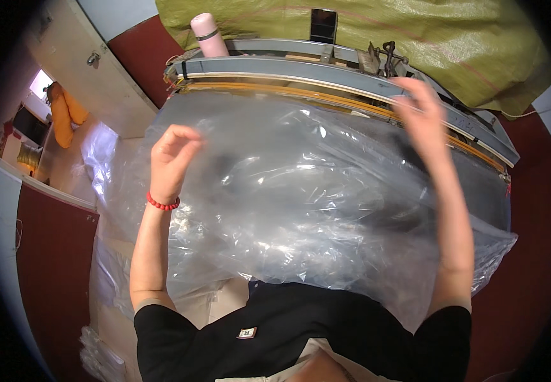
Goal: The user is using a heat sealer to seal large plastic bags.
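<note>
clear plastic film (pixel 275 184) is being laid out beneath both hands, seemingly for easy reach. the left hand (pixel 172 156) is being held curled; whether film is being pinched cannot be told. the right hand (pixel 420 114), blurred, is being held with fingers parted near the grey bar (pixel 288 69). the surface is being hidden by the film; beyond, a green sheet (pixel 447 38) is being shown.

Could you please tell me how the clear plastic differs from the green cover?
The plastic is see-through and colourless, while the cover is opaque and yellow-green. The plastic spreads on the near side of the front grey bar; the cover is beyond that bar. Both are wrinkled sheets that catch the light.
</note>
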`<act>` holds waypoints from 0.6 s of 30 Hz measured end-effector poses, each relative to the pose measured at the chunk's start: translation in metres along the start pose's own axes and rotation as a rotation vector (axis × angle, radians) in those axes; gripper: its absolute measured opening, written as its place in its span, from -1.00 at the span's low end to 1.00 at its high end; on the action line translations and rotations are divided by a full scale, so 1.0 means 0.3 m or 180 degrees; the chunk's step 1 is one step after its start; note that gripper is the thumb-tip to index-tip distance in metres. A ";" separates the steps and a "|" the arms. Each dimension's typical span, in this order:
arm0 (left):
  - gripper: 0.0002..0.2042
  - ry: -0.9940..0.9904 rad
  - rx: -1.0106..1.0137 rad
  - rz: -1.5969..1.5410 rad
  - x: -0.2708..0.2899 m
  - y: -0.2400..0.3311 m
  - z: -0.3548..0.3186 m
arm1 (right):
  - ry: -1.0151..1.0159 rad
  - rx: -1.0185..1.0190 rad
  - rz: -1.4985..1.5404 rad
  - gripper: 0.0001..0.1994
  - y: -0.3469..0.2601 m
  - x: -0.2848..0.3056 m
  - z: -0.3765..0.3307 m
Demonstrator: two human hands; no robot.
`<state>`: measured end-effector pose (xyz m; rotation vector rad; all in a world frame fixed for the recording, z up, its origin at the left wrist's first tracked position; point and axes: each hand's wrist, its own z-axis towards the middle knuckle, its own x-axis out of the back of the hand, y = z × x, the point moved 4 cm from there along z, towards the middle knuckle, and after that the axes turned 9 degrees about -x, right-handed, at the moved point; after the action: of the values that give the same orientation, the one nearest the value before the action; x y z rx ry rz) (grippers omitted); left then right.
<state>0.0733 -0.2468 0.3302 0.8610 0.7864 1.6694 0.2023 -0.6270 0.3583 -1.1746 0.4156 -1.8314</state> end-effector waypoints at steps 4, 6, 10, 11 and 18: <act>-0.93 -0.0422 -0.0469 0.0484 -0.002 0.098 -0.032 | -0.0336 0.1330 0.0344 -0.72 -0.246 -0.407 -0.004; -0.92 -0.0294 -0.0589 0.0879 0.019 0.145 -0.058 | -0.1974 0.0252 0.1105 -0.85 -0.257 -0.540 -0.036; -0.87 -0.1165 0.0065 0.1566 0.112 0.066 -0.125 | -0.1956 -0.0370 0.1324 -0.86 -0.092 -0.445 -0.116; -0.88 -0.1564 0.0585 0.1522 0.140 0.002 -0.187 | -0.1700 -0.0470 0.1267 -0.87 -0.017 -0.373 -0.124; -0.90 -0.2713 0.1545 0.0631 0.037 -0.300 -0.485 | 0.1367 -0.2316 -0.0542 -0.76 0.818 0.680 -0.504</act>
<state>-0.0075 -0.2269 0.1803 1.8694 0.5010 1.0871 0.1658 -0.9546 0.2312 -1.2936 1.3480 -2.1590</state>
